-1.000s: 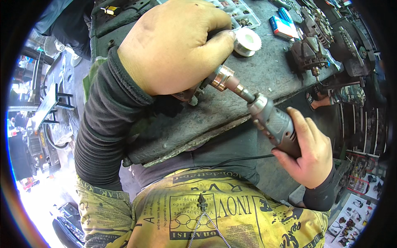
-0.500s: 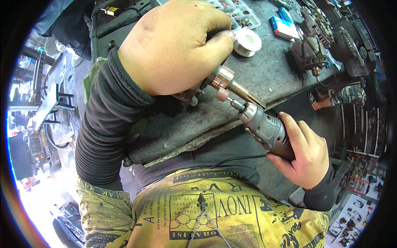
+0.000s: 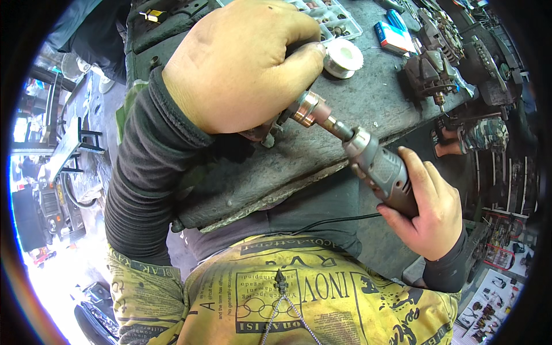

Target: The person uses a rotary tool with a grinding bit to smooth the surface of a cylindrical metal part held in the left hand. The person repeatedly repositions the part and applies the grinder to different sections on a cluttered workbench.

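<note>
At upper middle my left hand (image 3: 241,75) is closed over a dark metal part (image 3: 263,133), mostly hidden beneath it, with a copper-coloured collar (image 3: 307,108) and shaft showing past my thumb. My right hand (image 3: 431,213) grips a grey rotary tool (image 3: 379,172) with a black cord. Its pinkish cylindrical stone (image 3: 323,113) lies against or over the collar and shaft; exact contact is unclear. A white spool (image 3: 343,57) sits just right of my left thumb.
The dark workbench (image 3: 368,98) holds a compartment box (image 3: 351,24), a blue-and-red carton (image 3: 391,40) and machinery parts (image 3: 431,77). Another person's camouflage-clad leg (image 3: 483,138) shows at right, dark trousers (image 3: 98,34) at upper left. A stool (image 3: 66,146) stands at left.
Since half a second ago the rotary tool and my right hand have shifted up and right, bringing the stone from below the shaft back onto its line. My left hand is nearly still.
</note>
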Demonstrator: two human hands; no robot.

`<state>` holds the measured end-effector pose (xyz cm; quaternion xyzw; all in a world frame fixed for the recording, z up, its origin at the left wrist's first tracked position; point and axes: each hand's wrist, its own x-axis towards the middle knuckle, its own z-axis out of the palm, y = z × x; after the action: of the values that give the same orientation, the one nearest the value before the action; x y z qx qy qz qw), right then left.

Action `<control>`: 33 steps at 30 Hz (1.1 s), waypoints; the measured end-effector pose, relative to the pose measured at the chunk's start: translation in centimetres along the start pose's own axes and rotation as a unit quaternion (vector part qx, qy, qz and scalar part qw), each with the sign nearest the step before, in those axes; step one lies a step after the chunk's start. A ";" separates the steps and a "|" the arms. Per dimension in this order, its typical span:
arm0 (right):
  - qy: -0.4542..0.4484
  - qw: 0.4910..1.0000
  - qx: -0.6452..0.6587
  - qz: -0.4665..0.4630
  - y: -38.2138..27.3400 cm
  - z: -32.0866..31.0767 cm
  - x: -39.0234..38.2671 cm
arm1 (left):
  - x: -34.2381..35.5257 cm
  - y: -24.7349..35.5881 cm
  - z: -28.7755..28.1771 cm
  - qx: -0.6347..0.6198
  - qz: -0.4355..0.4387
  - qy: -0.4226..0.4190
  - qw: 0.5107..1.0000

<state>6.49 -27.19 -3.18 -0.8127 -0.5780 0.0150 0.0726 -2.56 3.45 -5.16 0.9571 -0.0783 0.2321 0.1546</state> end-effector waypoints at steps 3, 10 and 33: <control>-0.033 0.999 -0.004 -0.014 -0.1 -0.2 -0.1 | 0.0 0.3 0.2 -0.126 0.015 0.027 0.992; 0.006 1.000 0.000 -0.012 0.2 -0.3 0.0 | -0.3 -0.3 -0.1 -0.074 0.008 -0.001 0.997; -0.012 1.000 0.015 0.009 0.5 -0.5 0.2 | 0.2 0.2 -0.4 -0.117 0.006 -0.003 0.993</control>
<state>7.12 -27.23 -2.78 -0.8163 -0.5714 0.0340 0.0775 -2.61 3.37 -4.73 0.9325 -0.1107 0.2197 0.2644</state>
